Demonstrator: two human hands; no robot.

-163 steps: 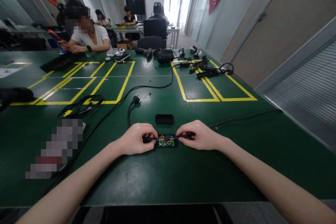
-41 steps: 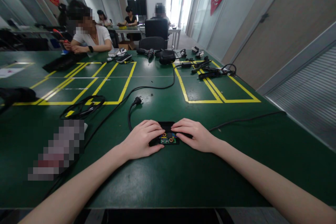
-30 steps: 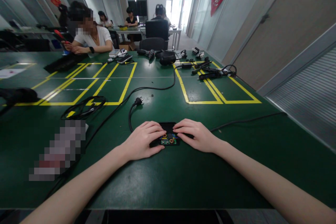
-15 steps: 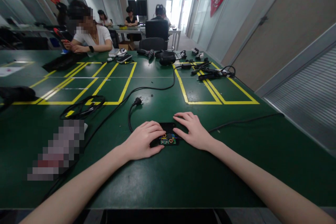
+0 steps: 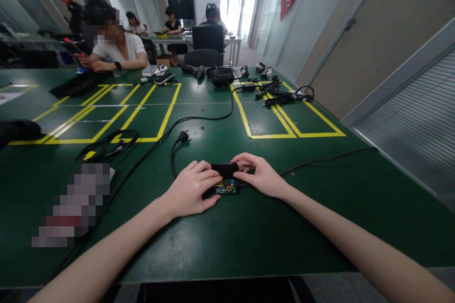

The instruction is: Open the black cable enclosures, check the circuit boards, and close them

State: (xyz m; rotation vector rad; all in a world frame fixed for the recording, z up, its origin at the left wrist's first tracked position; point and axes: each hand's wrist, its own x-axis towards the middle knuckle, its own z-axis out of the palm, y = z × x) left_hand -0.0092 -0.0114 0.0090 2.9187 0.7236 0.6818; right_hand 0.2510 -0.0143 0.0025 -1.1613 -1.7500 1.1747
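A small green circuit board (image 5: 225, 189) with copper coils lies on the table in front of me, in a black casing. My left hand (image 5: 193, 190) is closed around its left end, thumb at the near side and fingertips over the top. Just behind the board a black plastic casing cover (image 5: 224, 169) stands tilted up. My right hand (image 5: 262, 178) pinches the right end of this cover between thumb and fingers. A black cord with a plug (image 5: 184, 136) curls out to the left, beyond my left hand. The casing's left part is hidden under my fingers.
A coiled black cable (image 5: 110, 146) and a blurred-out object (image 5: 73, 206) lie at the left. Farther back are a power drill (image 5: 199, 72), a black pouch-like item (image 5: 222, 77) and black adapters with cables (image 5: 280, 98). A person (image 5: 121, 49) sits at the far left.
My right hand has closed its fingers on the cover and raised it from lying flat to tilted up. My left hand stays on the board's casing. The view has shifted slightly.
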